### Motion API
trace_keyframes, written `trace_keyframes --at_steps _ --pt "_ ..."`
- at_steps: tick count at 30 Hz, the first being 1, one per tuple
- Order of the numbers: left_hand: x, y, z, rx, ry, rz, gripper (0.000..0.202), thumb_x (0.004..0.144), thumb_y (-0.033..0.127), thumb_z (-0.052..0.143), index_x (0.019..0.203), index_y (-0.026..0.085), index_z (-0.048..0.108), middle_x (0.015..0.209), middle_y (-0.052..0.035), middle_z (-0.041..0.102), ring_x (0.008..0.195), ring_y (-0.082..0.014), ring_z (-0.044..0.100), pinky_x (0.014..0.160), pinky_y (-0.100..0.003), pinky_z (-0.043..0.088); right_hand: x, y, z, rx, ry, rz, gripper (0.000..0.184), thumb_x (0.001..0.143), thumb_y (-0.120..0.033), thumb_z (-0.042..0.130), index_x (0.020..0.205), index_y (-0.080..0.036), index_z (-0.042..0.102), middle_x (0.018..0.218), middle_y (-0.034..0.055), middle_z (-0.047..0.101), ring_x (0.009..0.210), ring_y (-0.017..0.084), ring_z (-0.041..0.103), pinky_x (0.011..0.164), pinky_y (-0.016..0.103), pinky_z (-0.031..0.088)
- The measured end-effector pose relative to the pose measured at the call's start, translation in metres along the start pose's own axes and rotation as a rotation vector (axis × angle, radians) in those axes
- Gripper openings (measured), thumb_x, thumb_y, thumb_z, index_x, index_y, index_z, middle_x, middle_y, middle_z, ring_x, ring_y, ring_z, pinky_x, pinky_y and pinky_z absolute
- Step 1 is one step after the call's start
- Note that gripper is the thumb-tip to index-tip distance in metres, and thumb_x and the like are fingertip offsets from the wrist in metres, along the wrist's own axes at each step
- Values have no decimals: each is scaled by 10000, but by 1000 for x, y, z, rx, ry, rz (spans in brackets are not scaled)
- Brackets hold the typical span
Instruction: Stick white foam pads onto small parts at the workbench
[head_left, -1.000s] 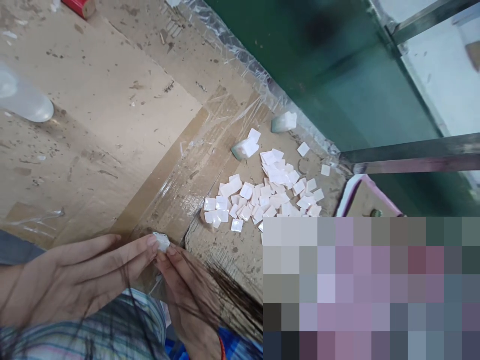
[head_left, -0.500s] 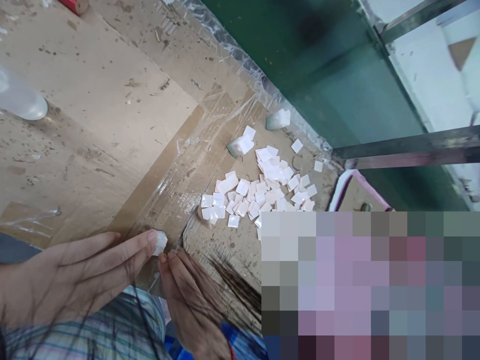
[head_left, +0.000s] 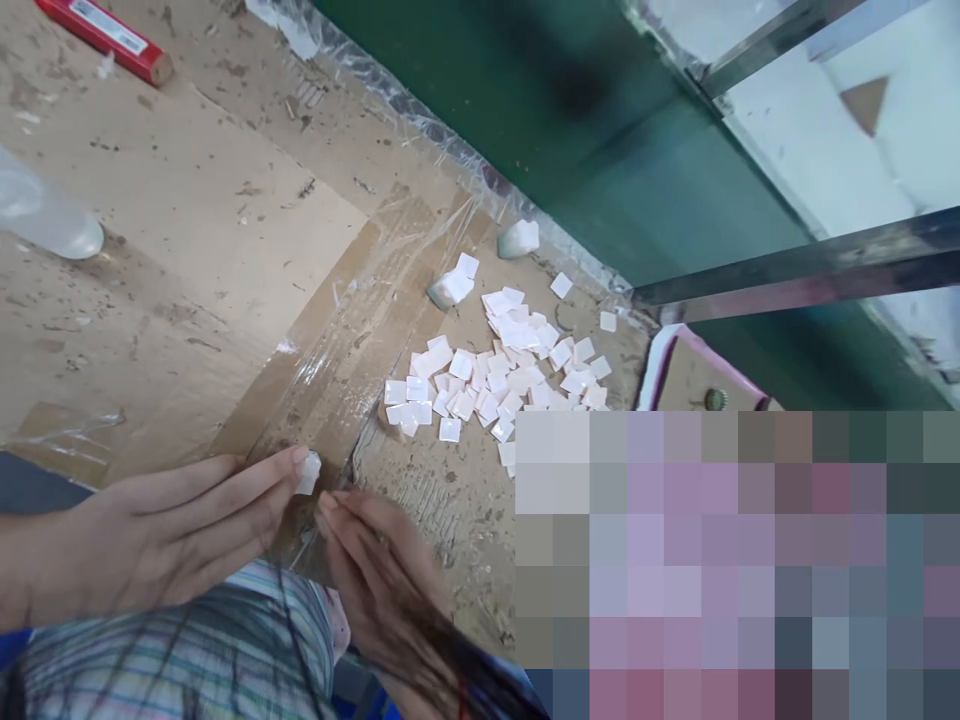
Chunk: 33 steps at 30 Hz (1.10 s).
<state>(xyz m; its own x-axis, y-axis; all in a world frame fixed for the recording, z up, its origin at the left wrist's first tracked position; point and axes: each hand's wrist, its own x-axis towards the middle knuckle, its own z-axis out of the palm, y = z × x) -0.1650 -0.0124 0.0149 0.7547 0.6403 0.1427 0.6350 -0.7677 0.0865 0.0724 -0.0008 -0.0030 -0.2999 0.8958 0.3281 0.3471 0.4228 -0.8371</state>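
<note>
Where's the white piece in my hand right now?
Head view, lower left of centre: the small white piece sits at the fingertips of the left hand, just above the right hand, down-left of the pile of white squares.

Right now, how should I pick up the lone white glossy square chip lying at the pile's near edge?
Pinch the lone chip by two opposite edges, likely from above on its near side: it lies flat on the brown cardboard, and the pile of white squares crowds its far side.

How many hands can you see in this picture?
2. The left hand is at the lower left, holding a small white piece at its fingertips. The right hand is beside it, lower middle, fingertips near that piece. The blurred patch might hide more.
</note>
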Motion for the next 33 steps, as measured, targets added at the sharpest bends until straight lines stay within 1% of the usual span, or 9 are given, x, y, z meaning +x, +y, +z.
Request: trace_keyframes --at_steps 3,6,8,11,14,16,20,25,33 --pt "1 -6 0 6 33 117 415 974 212 378 1343 111 538 1525 -92 478 1552 -310 123 1311 -419 73 11 -1 6 159 130 301 357 845 -163 723 1135 -372 727 909 -10 723 710 145 724 637 199 647" --pt "-1 -8 1 -4 -7 105 433 982 220 376 1384 108 490 1565 -108 409 1553 -324 94 1306 -427 41 25 3 13 513 57 656 166 793 -250 787 932 -339 795 767 -33 689 537 87 658 483 141 567" --pt "-2 -9 1 -14 -19 104 449 980 242 397 1404 112 467 1589 -109 366 1552 -326 95 1306 -424 36 31 6 16 678 27 795 84 779 -300 801 855 -337 805 713 -44 678 512 72 646 478 131 554" --pt "-1 -11 2 -41 -20 108 468 956 247 420 1401 113 481 1602 -99 353 1558 -310 68 1308 -400 9 33 8 17 697 24 828 79 757 -304 824 829 -330 804 707 -48 695 523 73 659 495 133 563" --pt "1 -13 5 -156 71 97 417 947 196 422 1336 127 559 1561 -86 436 1547 -264 171 1306 -354 75 33 8 15 714 -3 856 98 713 -281 857 787 -313 802 681 -46 708 511 74 661 502 125 556" --pt "3 -15 9 -208 127 59 392 979 166 394 1324 155 579 1525 -57 491 1533 -209 232 1298 -316 113 32 8 15 721 -10 855 92 713 -288 854 786 -310 802 664 -39 716 513 85 667 500 128 556" --pt "7 -17 12 -217 141 0 408 1050 179 286 1335 198 578 1457 3 567 1531 -146 229 1293 -278 106 30 9 15 707 -21 810 133 765 -275 799 873 -353 799 729 -39 730 562 90 682 539 149 581" --pt "10 -19 12 -201 132 24 399 1057 180 284 1315 197 588 1400 7 612 1545 -172 182 1302 -297 86 33 12 8 638 -127 710 360 711 -169 794 994 -392 784 779 -41 673 643 56 656 613 104 547" --pt "11 -19 12 -181 179 16 380 1065 185 288 1290 210 592 1368 11 633 1516 -167 279 1294 -295 157 32 16 3 629 -193 729 336 752 -189 791 1007 -406 778 821 -36 663 727 68 641 652 123 538"
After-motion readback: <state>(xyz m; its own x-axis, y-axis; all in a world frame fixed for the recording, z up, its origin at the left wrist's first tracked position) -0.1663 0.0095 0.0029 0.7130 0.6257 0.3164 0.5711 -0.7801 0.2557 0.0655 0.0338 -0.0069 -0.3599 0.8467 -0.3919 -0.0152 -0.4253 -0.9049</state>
